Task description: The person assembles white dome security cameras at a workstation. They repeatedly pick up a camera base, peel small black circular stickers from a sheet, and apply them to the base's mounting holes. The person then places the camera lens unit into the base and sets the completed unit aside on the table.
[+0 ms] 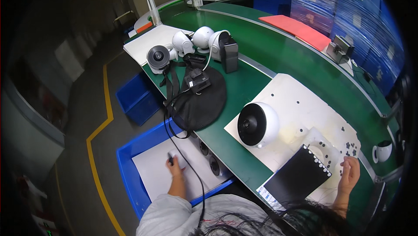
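Note:
My left hand [175,168] is over the blue bin [127,179] at the lower left. Its fingers are closed round a small dark object [170,160] whose kind I cannot make out. A white sheet [152,173] lies in the bin beneath it. My right hand [349,175] is at the right edge of a white board [283,92], fingers bent together beside small black dots [350,147]; anything between the fingertips is too small to see. On the board, a round white camera [267,125] with a black face stands left of a black sheet [298,175] edged with white tabs.
Several white cameras [203,38] stand at the table's far left, behind a black bag [198,107] with a cable. A black cable [196,173] hangs across the bin. A white mug-like piece [383,151] stands far right. Another blue bin [138,99] is on the floor.

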### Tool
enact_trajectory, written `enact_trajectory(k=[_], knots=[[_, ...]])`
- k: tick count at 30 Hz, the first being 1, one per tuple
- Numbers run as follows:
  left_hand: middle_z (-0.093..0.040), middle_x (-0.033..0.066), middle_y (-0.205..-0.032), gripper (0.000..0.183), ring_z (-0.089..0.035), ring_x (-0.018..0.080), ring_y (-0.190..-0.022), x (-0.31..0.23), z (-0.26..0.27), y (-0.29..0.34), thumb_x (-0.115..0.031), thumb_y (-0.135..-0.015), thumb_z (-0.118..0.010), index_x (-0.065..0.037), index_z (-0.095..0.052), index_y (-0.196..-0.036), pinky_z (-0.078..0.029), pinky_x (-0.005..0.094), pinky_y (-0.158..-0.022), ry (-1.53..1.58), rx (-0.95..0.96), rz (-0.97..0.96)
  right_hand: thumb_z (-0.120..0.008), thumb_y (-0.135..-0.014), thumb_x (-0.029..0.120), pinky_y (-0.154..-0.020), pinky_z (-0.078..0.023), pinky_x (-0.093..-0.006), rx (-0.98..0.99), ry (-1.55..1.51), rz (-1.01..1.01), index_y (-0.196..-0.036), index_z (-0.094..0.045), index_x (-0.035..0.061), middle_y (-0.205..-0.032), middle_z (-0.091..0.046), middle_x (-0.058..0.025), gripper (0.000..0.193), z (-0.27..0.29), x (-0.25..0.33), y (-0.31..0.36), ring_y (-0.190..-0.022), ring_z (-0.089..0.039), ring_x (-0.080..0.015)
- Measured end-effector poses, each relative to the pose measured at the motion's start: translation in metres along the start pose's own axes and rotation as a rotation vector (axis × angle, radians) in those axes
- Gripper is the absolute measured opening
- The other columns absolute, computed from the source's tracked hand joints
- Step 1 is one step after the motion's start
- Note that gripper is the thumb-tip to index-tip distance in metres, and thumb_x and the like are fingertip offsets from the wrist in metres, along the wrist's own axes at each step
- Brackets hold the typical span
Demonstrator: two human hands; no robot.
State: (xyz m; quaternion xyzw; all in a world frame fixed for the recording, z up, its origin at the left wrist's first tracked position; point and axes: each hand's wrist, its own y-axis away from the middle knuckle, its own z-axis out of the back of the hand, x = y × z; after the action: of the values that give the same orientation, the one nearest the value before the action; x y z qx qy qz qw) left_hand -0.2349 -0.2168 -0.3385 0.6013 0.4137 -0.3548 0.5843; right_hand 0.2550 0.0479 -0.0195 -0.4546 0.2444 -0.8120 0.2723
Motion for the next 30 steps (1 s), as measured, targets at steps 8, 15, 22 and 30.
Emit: enact_trajectory(k=[8, 15, 22, 30], knots=[[-0.041, 0.0096, -0.124, 0.066, -0.046, 0.0297, -0.109, -0.157, 0.109, 0.020, -0.059, -0.078, -0.044, -0.016, -0.033, -0.126, -0.049, 0.0465, -0.075, 0.258, 0.152, -0.238, -0.052, -0.078, 0.005, -0.063, -0.042, -0.0262, 0.047, -0.140, 0.084, -0.080, -0.057, -0.0017, -0.079, -0.055, -0.0116, 0.009, 0.007, 0.028, -0.009, -0.069, -0.052, -0.0184], [-0.035, 0.0152, -0.131, 0.088, -0.038, 0.0285, -0.117, -0.261, -0.068, 0.204, -0.064, -0.067, -0.053, -0.006, -0.029, -0.130, -0.035, 0.0481, -0.093, 0.614, 1.465, -0.341, -0.074, -0.065, 0.033, -0.086, -0.039, -0.0345, 0.538, -0.735, -0.143, -0.121, -0.041, 0.0032, -0.121, -0.038, -0.0110, 0.072, -0.022, 0.081, -0.017, -0.112, -0.043, -0.0254], [-0.027, 0.0137, -0.136, 0.101, -0.021, 0.0239, -0.128, -0.211, -0.194, 0.372, -0.065, -0.063, -0.058, 0.000, -0.025, -0.132, -0.018, 0.0383, -0.104, 0.373, 2.119, 0.135, -0.087, -0.044, 0.030, -0.102, -0.020, -0.0383, 0.427, -1.181, -0.299, -0.136, -0.015, 0.0074, -0.136, -0.026, -0.0101, 0.118, -0.025, 0.093, 0.002, -0.126, -0.024, -0.0233], [-0.037, 0.0215, -0.128, 0.072, -0.031, 0.0340, -0.123, -0.198, -0.223, 0.358, -0.028, -0.070, -0.066, 0.003, -0.033, -0.126, -0.022, 0.0414, -0.100, -0.480, 1.422, -1.429, -0.085, -0.046, 0.025, -0.097, -0.029, -0.0403, -0.011, -0.464, -0.114, -0.134, -0.018, 0.0065, -0.132, -0.024, -0.0119, 0.112, 0.025, 0.047, -0.034, -0.121, -0.031, -0.0260]])
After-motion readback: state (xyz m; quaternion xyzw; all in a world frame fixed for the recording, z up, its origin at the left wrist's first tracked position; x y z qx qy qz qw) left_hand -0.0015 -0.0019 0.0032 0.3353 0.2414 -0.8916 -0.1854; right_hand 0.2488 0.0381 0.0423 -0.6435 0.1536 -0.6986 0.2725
